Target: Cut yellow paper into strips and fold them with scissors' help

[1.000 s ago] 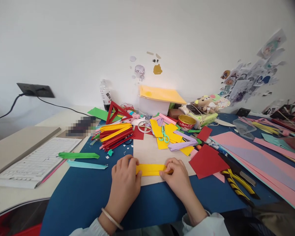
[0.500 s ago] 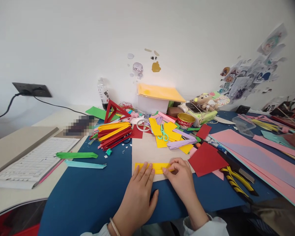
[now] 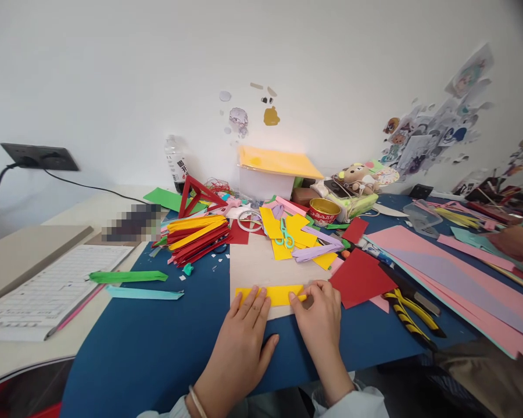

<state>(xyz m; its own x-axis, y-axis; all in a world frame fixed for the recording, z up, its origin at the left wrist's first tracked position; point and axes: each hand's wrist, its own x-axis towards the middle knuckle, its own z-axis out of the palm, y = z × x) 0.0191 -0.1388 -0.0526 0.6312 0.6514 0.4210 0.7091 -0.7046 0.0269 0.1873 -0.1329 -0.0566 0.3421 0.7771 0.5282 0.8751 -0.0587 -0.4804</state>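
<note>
A folded yellow paper strip (image 3: 281, 295) lies flat on a pale board (image 3: 248, 264) at the front of the desk. My left hand (image 3: 247, 337) rests with its fingers stretched out over the strip's left part, pressing it down. At the strip's right end, my right hand (image 3: 320, 322) pinches the paper between thumb and forefinger. Beyond the board's middle lie yellow paper pieces (image 3: 279, 251), with turquoise scissors (image 3: 284, 237) on top and a folded lilac strip (image 3: 317, 252) beside them.
Left of the board sits a stack of red and yellow folded strips (image 3: 200, 235). Red paper (image 3: 361, 278), pliers (image 3: 412, 316) and large pink sheets (image 3: 422, 255) lie to the right. A bottle (image 3: 176, 165) and a red tin (image 3: 324, 212) stand behind. Another person's hand (image 3: 516, 244) shows far right.
The right end of the yellow strip now lies folded flatter, with my right thumb and finger still at its end. My left hand stays on the strip. The whole view has shifted slightly.
</note>
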